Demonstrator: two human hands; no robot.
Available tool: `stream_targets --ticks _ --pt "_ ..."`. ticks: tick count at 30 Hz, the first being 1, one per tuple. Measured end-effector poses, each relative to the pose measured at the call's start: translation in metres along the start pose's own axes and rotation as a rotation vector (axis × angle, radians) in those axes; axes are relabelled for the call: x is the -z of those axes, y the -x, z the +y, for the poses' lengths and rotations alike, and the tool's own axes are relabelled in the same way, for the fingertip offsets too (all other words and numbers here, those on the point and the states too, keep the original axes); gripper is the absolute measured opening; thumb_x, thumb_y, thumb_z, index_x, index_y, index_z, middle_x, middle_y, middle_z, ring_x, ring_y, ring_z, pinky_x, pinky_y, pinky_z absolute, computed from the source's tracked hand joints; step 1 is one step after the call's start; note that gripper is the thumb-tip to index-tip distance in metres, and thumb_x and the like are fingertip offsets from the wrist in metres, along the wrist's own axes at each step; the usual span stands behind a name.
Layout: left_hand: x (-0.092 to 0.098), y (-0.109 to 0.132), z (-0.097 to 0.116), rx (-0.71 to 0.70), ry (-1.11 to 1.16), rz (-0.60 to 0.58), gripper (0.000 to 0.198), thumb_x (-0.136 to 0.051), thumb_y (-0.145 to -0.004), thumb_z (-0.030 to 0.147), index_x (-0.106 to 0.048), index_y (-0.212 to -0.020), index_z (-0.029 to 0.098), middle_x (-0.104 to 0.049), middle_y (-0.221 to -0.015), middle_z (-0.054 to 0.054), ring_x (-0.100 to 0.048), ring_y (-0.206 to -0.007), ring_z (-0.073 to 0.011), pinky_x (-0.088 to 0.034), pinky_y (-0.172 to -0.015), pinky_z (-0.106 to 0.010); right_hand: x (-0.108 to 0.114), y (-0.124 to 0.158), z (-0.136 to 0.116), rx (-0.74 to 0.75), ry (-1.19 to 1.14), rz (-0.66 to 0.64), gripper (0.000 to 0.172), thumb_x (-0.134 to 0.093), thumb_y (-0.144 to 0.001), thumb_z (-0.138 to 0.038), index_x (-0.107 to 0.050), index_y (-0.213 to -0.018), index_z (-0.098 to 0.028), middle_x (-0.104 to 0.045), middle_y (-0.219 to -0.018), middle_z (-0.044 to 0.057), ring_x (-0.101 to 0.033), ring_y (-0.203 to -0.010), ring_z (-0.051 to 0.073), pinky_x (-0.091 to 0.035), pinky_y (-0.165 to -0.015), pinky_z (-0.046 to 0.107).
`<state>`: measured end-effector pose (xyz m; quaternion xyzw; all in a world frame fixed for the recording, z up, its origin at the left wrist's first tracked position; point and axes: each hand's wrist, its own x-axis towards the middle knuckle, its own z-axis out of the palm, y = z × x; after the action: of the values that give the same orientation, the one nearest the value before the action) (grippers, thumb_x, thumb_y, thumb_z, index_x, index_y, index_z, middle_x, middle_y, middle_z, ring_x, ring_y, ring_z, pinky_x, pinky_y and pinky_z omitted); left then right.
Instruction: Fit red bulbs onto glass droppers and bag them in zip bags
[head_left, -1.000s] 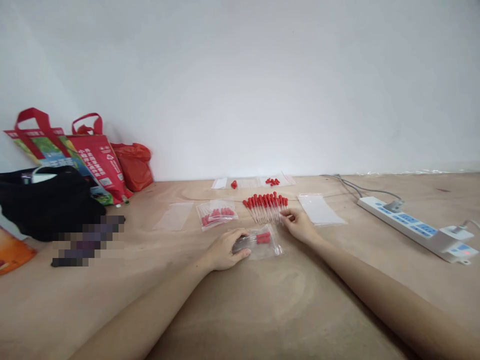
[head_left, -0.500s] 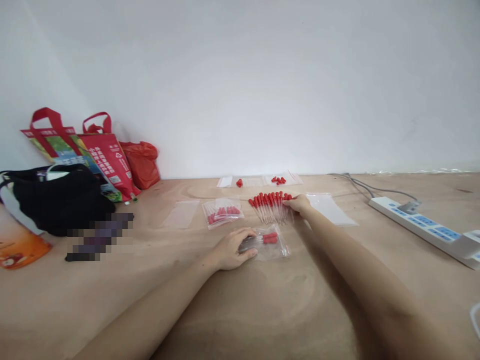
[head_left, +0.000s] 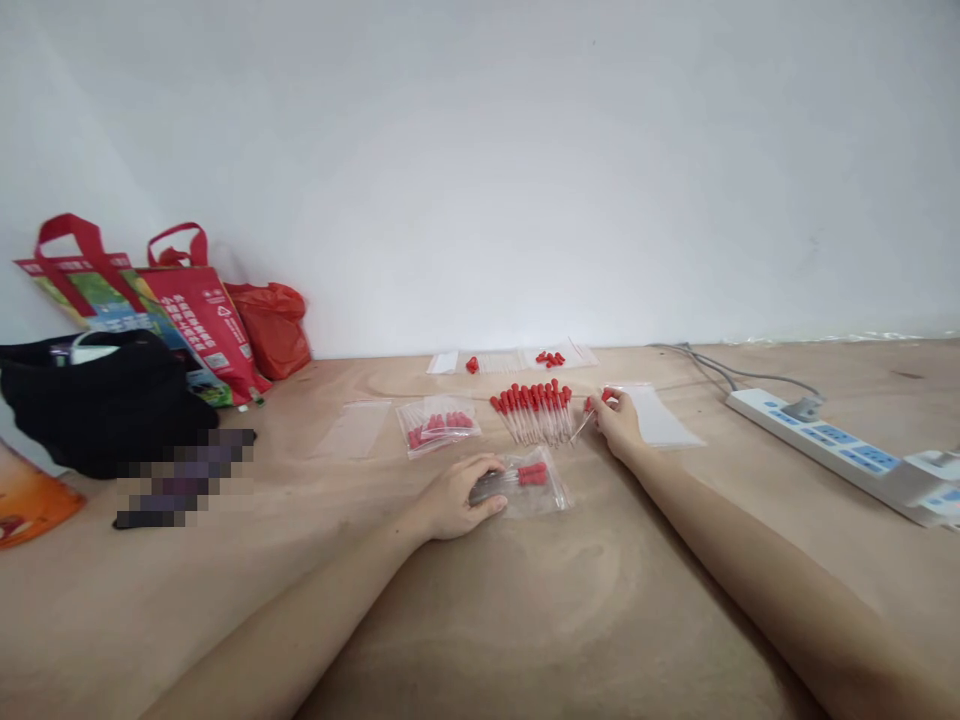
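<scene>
My left hand (head_left: 461, 497) is closed on the near end of a clear zip bag (head_left: 553, 492), which lies on the table with red-bulbed glass droppers inside. Pinched in the fingers of my right hand (head_left: 618, 424) are one or more droppers (head_left: 581, 424), red bulbs up and thin tips slanting down to the left; the exact number is hard to see. Just left of that hand, a fanned row of droppers (head_left: 534, 410) lies on the table, bulbs toward the wall. Two overlapping filled zip bags (head_left: 439, 425) are further left.
Flat clear bags lie at left (head_left: 355, 430) and right (head_left: 664, 415). By the wall are glass tubes (head_left: 504, 363) and loose red bulbs (head_left: 551, 358). A power strip (head_left: 817, 435) is at right; shopping bags (head_left: 191, 320) and a black bag (head_left: 105, 405) stand at left.
My right hand has moved right, away from the fanned row, with droppers in its fingers. My left hand stays on the zip bag. The view has shifted slightly.
</scene>
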<state>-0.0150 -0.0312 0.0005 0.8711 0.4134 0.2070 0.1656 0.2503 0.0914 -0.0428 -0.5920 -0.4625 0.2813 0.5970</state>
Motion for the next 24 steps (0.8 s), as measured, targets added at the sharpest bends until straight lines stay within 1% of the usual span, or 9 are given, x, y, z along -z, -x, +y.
stream_targets --ticks 3,6,8,10,12,16,18,21,24 --pt "0.0 0.0 0.0 0.009 0.003 -0.006 0.032 -0.051 -0.077 0.032 -0.048 -0.107 0.022 -0.052 -0.116 -0.004 -0.048 -0.105 -0.0199 -0.037 -0.091 -0.033 0.005 0.024 -0.008 -0.035 -0.146 -0.046 0.035 -0.052 -0.067 -0.044 -0.04 -0.09 -0.02 -0.05 -0.054 -0.007 -0.043 -0.037 0.008 -0.032 -0.033 0.018" --pt "0.0 0.0 0.001 0.013 0.006 -0.002 0.032 -0.051 -0.077 0.032 -0.049 -0.107 0.022 -0.052 -0.116 -0.005 -0.048 -0.105 -0.02 -0.037 -0.091 -0.033 0.011 0.05 -0.018 -0.051 -0.309 -0.157 0.04 -0.056 -0.064 -0.049 -0.039 -0.088 -0.021 -0.047 -0.052 -0.009 -0.041 -0.035 0.006 -0.028 -0.031 0.016" --pt "0.001 0.0 0.001 0.006 0.01 0.001 0.032 -0.051 -0.077 0.033 -0.049 -0.106 0.021 -0.052 -0.115 -0.005 -0.048 -0.106 -0.0201 -0.037 -0.091 -0.033 0.014 0.063 -0.023 -0.065 -0.358 -0.217 0.042 -0.056 -0.064 -0.052 -0.038 -0.088 -0.021 -0.046 -0.052 -0.01 -0.041 -0.035 0.005 -0.028 -0.031 0.015" --pt "0.001 -0.001 0.002 0.0 0.014 0.002 0.031 -0.052 -0.077 0.033 -0.049 -0.106 0.021 -0.052 -0.115 -0.005 -0.048 -0.106 -0.0203 -0.036 -0.091 -0.033 0.016 0.072 -0.026 -0.08 -0.372 -0.251 0.044 -0.055 -0.063 -0.054 -0.038 -0.088 -0.022 -0.046 -0.053 -0.01 -0.044 -0.036 0.006 -0.03 -0.032 0.015" --pt "0.002 -0.001 0.003 -0.001 0.014 0.0 0.031 -0.052 -0.077 0.032 -0.049 -0.106 0.021 -0.053 -0.115 -0.005 -0.047 -0.107 -0.0205 -0.036 -0.092 -0.034 0.016 0.075 -0.027 -0.08 -0.369 -0.249 0.045 -0.054 -0.063 -0.054 -0.036 -0.089 -0.022 -0.047 -0.055 -0.009 -0.048 -0.04 0.007 -0.035 -0.035 0.017" --pt "0.002 -0.001 0.003 0.011 0.006 -0.006 0.032 -0.052 -0.076 0.031 -0.049 -0.106 0.021 -0.052 -0.115 -0.006 -0.047 -0.107 -0.0207 -0.036 -0.092 -0.035 0.013 0.073 -0.024 -0.053 -0.358 -0.17 0.043 -0.053 -0.066 -0.051 -0.032 -0.092 -0.024 -0.048 -0.059 -0.008 -0.052 -0.045 0.01 -0.043 -0.041 0.022" --pt "0.002 -0.002 0.003 0.016 0.004 -0.009 0.031 -0.052 -0.076 0.03 -0.049 -0.106 0.021 -0.052 -0.115 -0.006 -0.047 -0.107 -0.0209 -0.036 -0.092 -0.035 0.013 0.072 -0.024 -0.047 -0.362 -0.155 0.04 -0.052 -0.068 -0.049 -0.031 -0.093 -0.025 -0.048 -0.061 -0.007 -0.053 -0.047 0.011 -0.046 -0.044 0.025" --pt "0.002 -0.002 0.002 0.02 -0.001 -0.016 0.031 -0.052 -0.076 0.03 -0.049 -0.105 0.021 -0.052 -0.116 -0.006 -0.047 -0.108 -0.0214 -0.035 -0.092 -0.036 0.011 0.074 -0.027 -0.073 -0.398 -0.216 0.036 -0.05 -0.07 -0.049 -0.033 -0.092 -0.025 -0.05 -0.061 -0.006 -0.056 -0.052 0.013 -0.049 -0.05 0.028" --pt "0.002 -0.002 0.003 0.032 -0.002 -0.011 0.035 -0.052 -0.076 0.031 -0.047 -0.109 0.021 -0.052 -0.117 -0.005 -0.048 -0.106 -0.0214 -0.036 -0.091 -0.036 0.01 0.079 -0.032 -0.123 -0.433 -0.343 0.036 -0.052 -0.068 -0.051 -0.039 -0.089 -0.024 -0.052 -0.062 -0.004 -0.058 -0.056 0.014 -0.049 -0.055 0.03"
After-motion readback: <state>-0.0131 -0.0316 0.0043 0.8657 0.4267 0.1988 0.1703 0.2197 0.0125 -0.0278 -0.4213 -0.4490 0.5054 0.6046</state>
